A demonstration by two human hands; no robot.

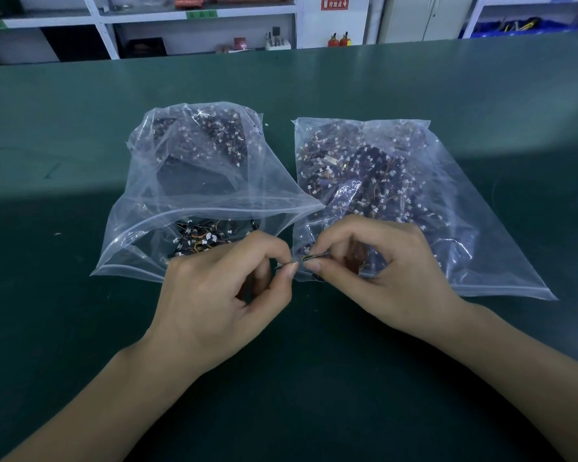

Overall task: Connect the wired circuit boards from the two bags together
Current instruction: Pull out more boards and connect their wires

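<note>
Two clear zip bags lie side by side on the green table (80, 135). The left bag (197, 181) gapes open toward me, and several small black circuit boards with thin wires and white plugs show at its mouth. The right bag (397, 181) is packed with the same kind of boards. In front of the gap between the bags, my left hand (227, 295) and my right hand (374, 275) meet fingertip to fingertip. Between them they pinch a small wired circuit board piece (306, 259); its dark body and coloured wires are mostly hidden by my fingers.
White shelving (194, 15) with boxes and small items runs behind the far edge of the table. Two red fire extinguishers (339, 40) stand on the floor by a red sign. Blue bins (528, 26) sit on shelves at the far right.
</note>
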